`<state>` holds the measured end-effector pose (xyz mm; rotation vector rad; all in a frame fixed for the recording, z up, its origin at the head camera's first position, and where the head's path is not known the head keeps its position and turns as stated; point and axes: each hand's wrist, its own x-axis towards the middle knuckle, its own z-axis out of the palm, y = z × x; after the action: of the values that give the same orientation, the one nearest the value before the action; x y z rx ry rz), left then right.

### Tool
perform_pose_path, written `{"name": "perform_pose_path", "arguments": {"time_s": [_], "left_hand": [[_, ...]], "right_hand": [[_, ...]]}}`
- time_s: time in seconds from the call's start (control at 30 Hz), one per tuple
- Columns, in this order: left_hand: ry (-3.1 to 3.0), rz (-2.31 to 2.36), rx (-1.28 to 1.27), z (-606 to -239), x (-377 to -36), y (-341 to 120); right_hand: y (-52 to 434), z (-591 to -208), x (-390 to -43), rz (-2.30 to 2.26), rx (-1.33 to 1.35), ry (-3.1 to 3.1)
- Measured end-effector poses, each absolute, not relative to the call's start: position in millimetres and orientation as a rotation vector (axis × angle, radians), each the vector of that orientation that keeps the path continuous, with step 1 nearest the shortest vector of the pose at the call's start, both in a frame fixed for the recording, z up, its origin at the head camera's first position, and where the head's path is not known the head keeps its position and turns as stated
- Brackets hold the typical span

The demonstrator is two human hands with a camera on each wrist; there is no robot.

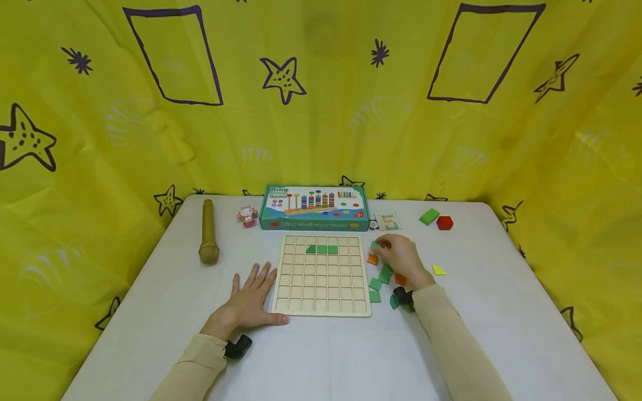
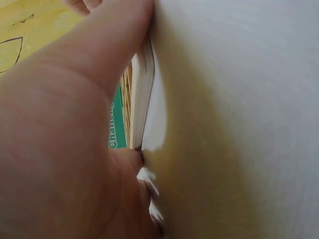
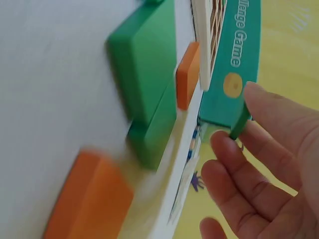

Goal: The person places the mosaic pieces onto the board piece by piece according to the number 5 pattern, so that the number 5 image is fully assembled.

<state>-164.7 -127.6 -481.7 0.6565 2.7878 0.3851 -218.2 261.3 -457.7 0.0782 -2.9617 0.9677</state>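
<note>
Left hand: the left hand (image 1: 251, 305) lies flat on the counter (image 1: 150, 312), fingers straight and spread, holding nothing; its thumb touches the near left corner of the wooden grid board (image 1: 321, 275). In the left wrist view the thumb presses along the board's edge.
Right hand: the right hand (image 1: 401, 259) hovers low over loose tiles just right of the board. The right wrist view shows a thin green tile (image 3: 239, 122) pinched edge-on between the fingers (image 3: 234, 154), the other fingers loosely curved.
Board: pale wooden grid in the middle of the counter, with a short row of green tiles (image 1: 321, 249) filling cells in its second row from the far edge.
Loose tiles: a cluster of green tiles (image 1: 379, 281) and orange tiles (image 1: 373, 259) on the counter between the board's right edge and the right hand; some are hidden under the hand.
Far side: a teal game box (image 1: 314, 209) stands just beyond the board; a small card (image 1: 388, 221) lies right of it.
Far right: a green block (image 1: 428, 216) and a red hexagon (image 1: 444, 223) lie side by side; a yellow piece (image 1: 438, 270) lies right of the right hand.
Far left: a gold microphone (image 1: 208, 233) lies on the counter, a small pink toy (image 1: 247, 216) beside the box.
</note>
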Motion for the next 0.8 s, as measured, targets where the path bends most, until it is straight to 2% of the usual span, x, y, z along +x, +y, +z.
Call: {"name": "perform_pose_path", "arguments": {"time_s": [0.27,0.8], "left_hand": [[2.793,0.388,0.654,-481,-164,-127],[2.789,0.389,0.655,-481,-164,-127]], "right_hand": [[239,-453,-228,0.992,0.246,-2.927],[206,-451,-250,0.872,0.362,-3.058]]}}
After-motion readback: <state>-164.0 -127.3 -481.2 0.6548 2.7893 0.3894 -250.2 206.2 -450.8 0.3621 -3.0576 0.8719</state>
